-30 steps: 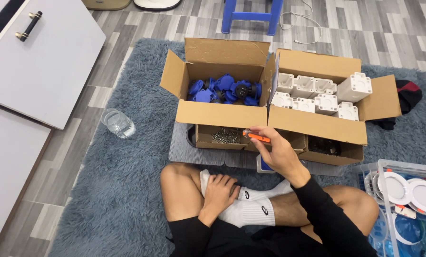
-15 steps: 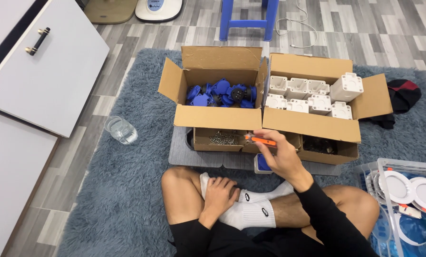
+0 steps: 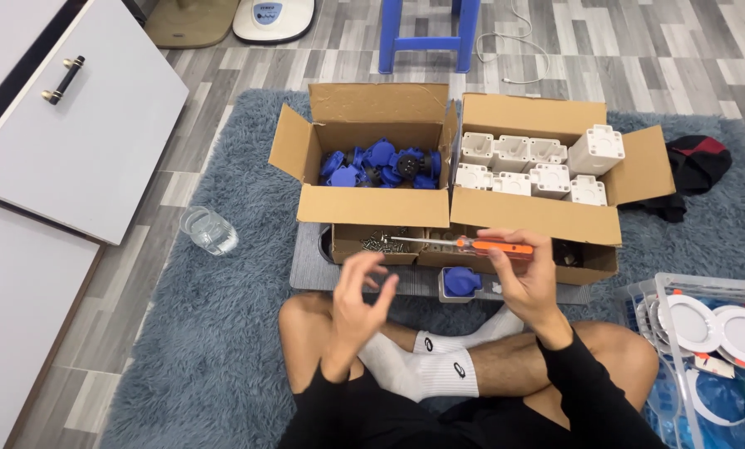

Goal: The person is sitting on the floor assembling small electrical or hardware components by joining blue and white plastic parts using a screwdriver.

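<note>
Right hand point(image 3: 529, 281) grasping orange-handled screwdriver point(image 3: 472, 244), tip now reaching the screws point(image 3: 381, 242) in the low tray before the blue-parts box point(image 3: 372, 158); left hand point(image 3: 357, 301), lifted off the leg, empty, fingers loosely curled.

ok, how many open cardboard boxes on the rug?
2. Left box holds blue parts; right box beside it holds white parts. Smaller trays below their flaps are partly hidden.

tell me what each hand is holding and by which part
The right hand grips a screwdriver by its orange handle, shaft pointing left. The left hand is raised with fingers curled and holds nothing.
</note>
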